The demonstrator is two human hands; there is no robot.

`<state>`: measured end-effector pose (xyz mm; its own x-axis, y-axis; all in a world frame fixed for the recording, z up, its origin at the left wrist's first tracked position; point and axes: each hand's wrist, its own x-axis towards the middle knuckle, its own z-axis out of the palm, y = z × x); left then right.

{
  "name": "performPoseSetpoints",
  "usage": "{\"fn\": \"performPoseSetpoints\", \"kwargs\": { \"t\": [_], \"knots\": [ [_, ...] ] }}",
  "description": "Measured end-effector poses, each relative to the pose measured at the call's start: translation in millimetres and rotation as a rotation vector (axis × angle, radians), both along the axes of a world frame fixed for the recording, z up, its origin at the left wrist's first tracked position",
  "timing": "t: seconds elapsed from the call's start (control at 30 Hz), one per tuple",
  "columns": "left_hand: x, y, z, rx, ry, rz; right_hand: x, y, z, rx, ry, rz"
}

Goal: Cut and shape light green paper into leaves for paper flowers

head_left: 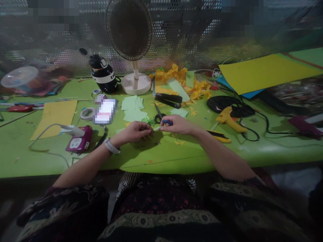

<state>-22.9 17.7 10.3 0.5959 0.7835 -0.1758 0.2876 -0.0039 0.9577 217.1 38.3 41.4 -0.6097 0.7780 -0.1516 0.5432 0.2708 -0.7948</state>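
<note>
Above the green tabletop, both hands come close together in front of me. My left hand, with a pale watch strap on its wrist, is closed, fingertips pinched at a small pale green piece of paper. Closed as well, my right hand grips a small dark blue object; its kind is hidden by the fingers. The pale piece spans the narrow gap between both hands. Just behind them lie black scissors, a stapler and stacked light green paper squares.
A yellow glue gun and a yellow utility knife lie right. Left are a phone, a tape roll and a purple charger-like box. Behind stand a fan, a bottle and orange paper flowers.
</note>
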Motion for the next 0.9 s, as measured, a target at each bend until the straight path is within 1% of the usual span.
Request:
{"fn": "performPoseSetpoints", "kwargs": {
  "t": [0.1,0.2,0.27,0.33,0.43,0.6,0.73,0.9],
  "knots": [
    [5,-2,-1.0,-0.115,-0.103,0.117,-2,-3,2.1,0.040,0.079,-0.167],
    [9,-4,-2.1,-0.150,-0.195,0.293,-6,-10,3.2,0.115,0.127,-0.307],
    [11,-4,-2.9,-0.154,-0.238,0.386,-10,-14,1.1,0.144,0.084,-0.322],
    [12,-4,-3.4,-0.177,-0.266,0.437,-14,-17,-3.9,0.136,-0.019,-0.280],
    [13,-5,-3.3,-0.232,-0.297,0.466,-20,-18,-13.9,0.116,-0.143,-0.211],
    [16,-6,-1.7,-0.268,-0.331,0.487,-23,-15,-26.6,0.163,-0.196,-0.171],
    [16,-5,-3.8,-0.266,-0.331,0.475,-23,-14,-29.6,0.175,-0.182,-0.142],
    [14,-5,-8.0,-0.189,-0.274,0.418,-23,-15,-30.9,0.153,-0.189,-0.127]
  ]
}}
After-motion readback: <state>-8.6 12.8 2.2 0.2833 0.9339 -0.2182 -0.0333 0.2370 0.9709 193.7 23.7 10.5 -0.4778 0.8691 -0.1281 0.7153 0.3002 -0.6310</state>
